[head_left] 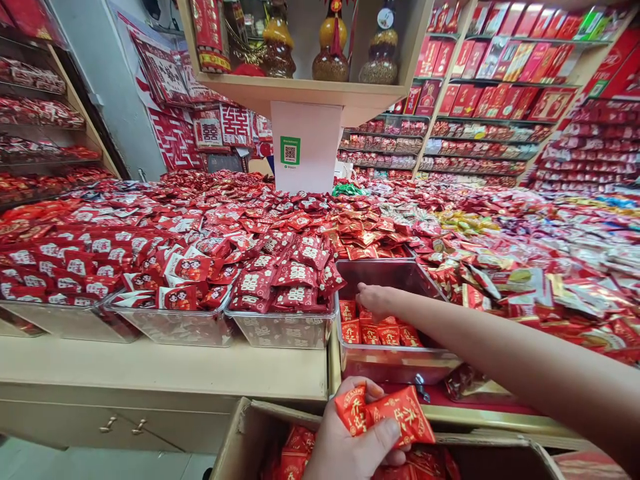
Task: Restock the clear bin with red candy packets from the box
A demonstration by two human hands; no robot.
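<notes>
My left hand [357,437] is closed around small red candy packets [400,415] with gold lettering, just above an open cardboard box [265,408]. More red packets [299,445] lie in that box, partly covered by the hand. My right hand [376,301] reaches in from the right over a clear plastic bin [390,357]. Its fingers are curled down at the row of upright red packets [370,333] in the front of the bin; what they grip, if anything, is hidden. Behind that hand, the bin's bare back wall shows.
Clear bins heaped with red packets [283,330] line the counter [165,373] to the left. Loose piles of wrapped sweets [530,280] spread to the right. A white post with a QR code [290,152] and an overhanging display shelf [300,90] stand behind.
</notes>
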